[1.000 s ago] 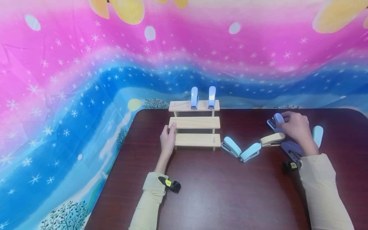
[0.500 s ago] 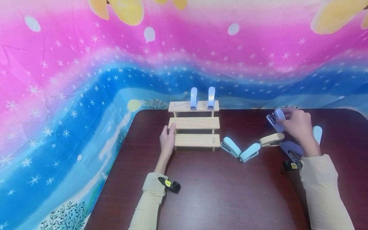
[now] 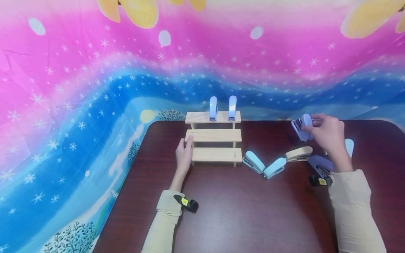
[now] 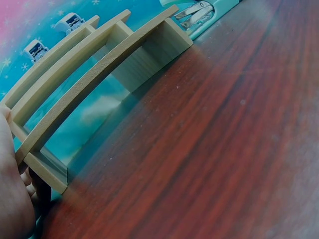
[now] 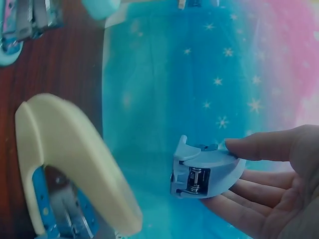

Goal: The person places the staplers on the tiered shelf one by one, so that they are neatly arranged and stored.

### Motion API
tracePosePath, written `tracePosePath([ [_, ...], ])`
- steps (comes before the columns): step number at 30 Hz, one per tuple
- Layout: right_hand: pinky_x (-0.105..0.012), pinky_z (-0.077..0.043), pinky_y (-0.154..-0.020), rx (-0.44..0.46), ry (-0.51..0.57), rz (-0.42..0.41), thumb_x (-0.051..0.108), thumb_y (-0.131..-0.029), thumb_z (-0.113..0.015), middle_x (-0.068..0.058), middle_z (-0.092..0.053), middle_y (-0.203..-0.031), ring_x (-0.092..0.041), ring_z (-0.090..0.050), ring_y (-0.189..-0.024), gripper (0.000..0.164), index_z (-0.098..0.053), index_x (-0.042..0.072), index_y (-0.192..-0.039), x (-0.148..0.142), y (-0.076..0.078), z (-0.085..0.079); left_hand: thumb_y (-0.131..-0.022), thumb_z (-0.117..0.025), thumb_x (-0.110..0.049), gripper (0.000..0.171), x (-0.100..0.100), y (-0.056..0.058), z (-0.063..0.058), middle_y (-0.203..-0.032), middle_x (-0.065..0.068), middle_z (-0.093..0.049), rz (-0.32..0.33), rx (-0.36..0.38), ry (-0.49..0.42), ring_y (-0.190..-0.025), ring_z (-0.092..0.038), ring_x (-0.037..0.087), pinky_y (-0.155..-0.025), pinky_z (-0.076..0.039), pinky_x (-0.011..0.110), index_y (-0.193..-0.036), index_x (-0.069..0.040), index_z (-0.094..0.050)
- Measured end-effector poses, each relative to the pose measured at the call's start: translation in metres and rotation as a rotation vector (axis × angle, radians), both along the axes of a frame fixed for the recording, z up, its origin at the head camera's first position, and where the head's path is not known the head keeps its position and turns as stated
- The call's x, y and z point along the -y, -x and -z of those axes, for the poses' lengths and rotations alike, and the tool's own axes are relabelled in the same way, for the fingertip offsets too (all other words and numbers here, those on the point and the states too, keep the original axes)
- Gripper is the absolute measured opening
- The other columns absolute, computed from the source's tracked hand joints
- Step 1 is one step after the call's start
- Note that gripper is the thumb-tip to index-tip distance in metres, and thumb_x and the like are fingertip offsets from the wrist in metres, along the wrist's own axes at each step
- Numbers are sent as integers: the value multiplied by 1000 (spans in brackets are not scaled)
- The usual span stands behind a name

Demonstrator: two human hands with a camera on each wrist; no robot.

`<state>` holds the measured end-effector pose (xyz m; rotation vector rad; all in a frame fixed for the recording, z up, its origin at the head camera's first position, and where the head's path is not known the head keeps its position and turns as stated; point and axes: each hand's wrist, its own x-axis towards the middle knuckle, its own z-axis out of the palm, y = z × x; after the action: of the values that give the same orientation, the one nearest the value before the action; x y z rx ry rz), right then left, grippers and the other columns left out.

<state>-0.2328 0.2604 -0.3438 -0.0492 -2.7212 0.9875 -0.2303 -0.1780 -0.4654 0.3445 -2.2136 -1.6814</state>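
My right hand [image 3: 330,135] pinches a light purple stapler [image 3: 306,127] between thumb and fingers. In the right wrist view the stapler [image 5: 204,172] hangs off the table, its metal spring part showing. My left hand [image 3: 184,153] grips the left end of a three-tier wooden shelf [image 3: 213,154], its thumb at the middle tier. Two light purple staplers, a left one [image 3: 213,109] and a right one [image 3: 232,108], stand upright on the top tier. The left wrist view shows the shelf [image 4: 94,82] from the side, with part of my left hand [image 4: 12,184] at its near end.
Right of the shelf lie two mint staplers, one [image 3: 254,161] beside the other [image 3: 274,168], then a cream stapler [image 3: 298,154]. A dark purple stapler [image 3: 320,163] and another mint one [image 3: 349,147] are partly hidden by my right arm. A patterned cloth [image 3: 202,59] hangs behind the table [image 3: 246,211].
My right hand has raised the light purple stapler up off the table, tilting it more upright. The left hand and the shelf have stayed in place.
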Motion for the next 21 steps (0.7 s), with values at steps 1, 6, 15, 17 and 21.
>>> tracePosePath([
  [1, -16, -44, -50, -2, 3, 2, 14, -95, -73, -41, -62, -119, -58, -62, -105, 54, -55, -16, -136, 1, 0, -1, -102, -55, -55, 45, 0, 0, 0, -68, -2, -47, 3, 2, -1, -64, -45, 17, -61, -39, 32, -85, -14, -52],
  [6, -15, -43, -51, 5, 39, 1, 18, -96, -74, -41, -61, -119, -59, -58, -111, 57, -54, -13, -139, 8, -3, -8, -102, -55, -55, 45, 1, 0, 0, -68, -1, -48, 4, -2, -3, -64, -45, 18, -62, -39, 33, -85, -14, -52],
  [15, -20, -43, -52, -20, 59, 21, 20, -96, -74, -37, -64, -120, -54, -62, -110, 56, -56, -10, -140, 13, -5, -15, -101, -56, -56, 45, 3, 0, 1, -69, -2, -49, -8, -12, -3, -65, -46, 18, -63, -40, 33, -83, -15, -52],
  [17, -19, -43, -52, -14, 69, 22, 21, -97, -73, -38, -63, -121, -54, -61, -110, 57, -55, -10, -141, 13, -5, -17, -101, -55, -57, 45, 2, 0, 1, -69, -1, -49, -7, -15, -3, -65, -46, 18, -63, -40, 34, -83, -15, -52],
  [21, -13, -44, -52, -8, 96, 23, 20, -97, -74, -37, -62, -123, -54, -63, -111, 58, -54, -9, -143, 17, -7, -19, -101, -55, -56, 45, 0, 0, 2, -69, -1, -48, -1, -20, -2, -65, -45, 19, -63, -39, 35, -83, -15, -52],
])
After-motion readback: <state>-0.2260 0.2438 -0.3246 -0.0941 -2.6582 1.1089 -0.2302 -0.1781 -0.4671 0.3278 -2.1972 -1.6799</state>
